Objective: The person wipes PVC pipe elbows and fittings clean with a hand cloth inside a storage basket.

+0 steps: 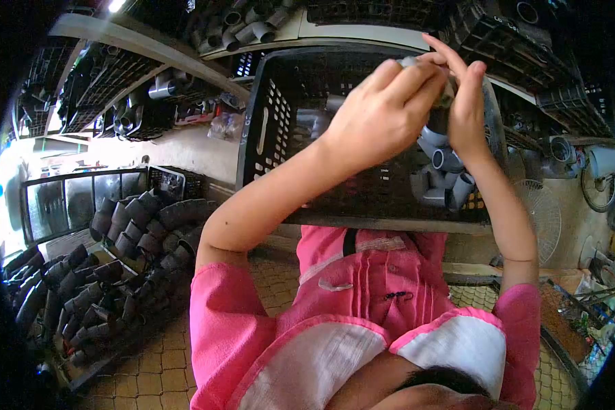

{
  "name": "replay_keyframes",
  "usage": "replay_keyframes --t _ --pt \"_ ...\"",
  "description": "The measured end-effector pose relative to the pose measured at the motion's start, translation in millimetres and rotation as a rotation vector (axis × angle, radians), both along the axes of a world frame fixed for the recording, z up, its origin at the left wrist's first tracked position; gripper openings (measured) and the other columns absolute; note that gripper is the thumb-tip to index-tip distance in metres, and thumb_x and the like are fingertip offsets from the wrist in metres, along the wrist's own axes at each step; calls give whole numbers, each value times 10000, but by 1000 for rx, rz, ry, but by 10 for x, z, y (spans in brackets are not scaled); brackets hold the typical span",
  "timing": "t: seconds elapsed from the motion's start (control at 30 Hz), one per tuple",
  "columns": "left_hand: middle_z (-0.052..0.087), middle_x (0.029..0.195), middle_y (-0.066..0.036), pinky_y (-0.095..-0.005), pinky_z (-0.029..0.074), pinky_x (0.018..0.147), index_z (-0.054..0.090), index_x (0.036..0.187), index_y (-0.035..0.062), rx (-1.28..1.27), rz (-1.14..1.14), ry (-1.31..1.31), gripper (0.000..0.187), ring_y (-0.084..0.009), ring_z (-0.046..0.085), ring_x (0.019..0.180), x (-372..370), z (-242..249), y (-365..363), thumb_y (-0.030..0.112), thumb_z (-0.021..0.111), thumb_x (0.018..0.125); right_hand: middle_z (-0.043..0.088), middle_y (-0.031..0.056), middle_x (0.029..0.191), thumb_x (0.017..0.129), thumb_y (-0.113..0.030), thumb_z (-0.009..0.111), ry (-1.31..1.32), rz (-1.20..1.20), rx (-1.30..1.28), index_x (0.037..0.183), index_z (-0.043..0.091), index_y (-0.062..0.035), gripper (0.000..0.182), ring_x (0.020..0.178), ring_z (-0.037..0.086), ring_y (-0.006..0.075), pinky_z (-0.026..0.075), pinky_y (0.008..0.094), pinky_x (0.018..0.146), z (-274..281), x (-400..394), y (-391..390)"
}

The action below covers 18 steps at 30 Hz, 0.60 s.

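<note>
Both my left hand (pixel 383 113) and right hand (pixel 468 102) grip one grey fitting (pixel 411 63) above the crate (pixel 266 130) (many pipe elbows (pixel 444 174) left inside).

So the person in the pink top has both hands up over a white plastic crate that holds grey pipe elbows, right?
Not quite. The head view shows the crate is black, not white. The rest holds: the left hand and right hand are raised together over it, with grey pipe elbows inside, and the top is pink.
</note>
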<state>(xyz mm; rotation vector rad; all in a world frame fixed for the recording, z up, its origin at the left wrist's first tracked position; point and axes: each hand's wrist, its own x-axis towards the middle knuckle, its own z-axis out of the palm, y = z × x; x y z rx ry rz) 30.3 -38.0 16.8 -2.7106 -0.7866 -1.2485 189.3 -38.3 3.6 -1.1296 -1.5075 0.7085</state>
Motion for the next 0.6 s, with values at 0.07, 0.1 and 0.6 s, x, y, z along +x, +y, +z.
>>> replay_keyframes --t 0.07,0.1,0.6 --pt "588 1159 -129 -343 501 806 607 1143 -3 -23 -53 -3 461 -274 580 891 44 -3 -74 40 659 687 659 137 1053 1036 -488 95 -12 12 50 1280 576 -72 682 1002 625 253 436 340 942 -33 -5 2" --pt "589 1157 -127 -347 501 807 606 1141 -3 -25 -40 4 456 -276 581 891 44 10 -67 42 657 690 658 139 1050 1035 -484 91 -16 20 73 1286 569 -76 677 1003 626 257 435 341 943 -50 -11 5" --pt "610 996 -94 -356 515 754 651 1005 30 7 9 -137 302 -265 587 814 -36 51 65 100 662 712 574 156 1181 972 -465 482 -243 99 425 1433 374 -25 647 973 603 225 471 326 869 72 93 -40"
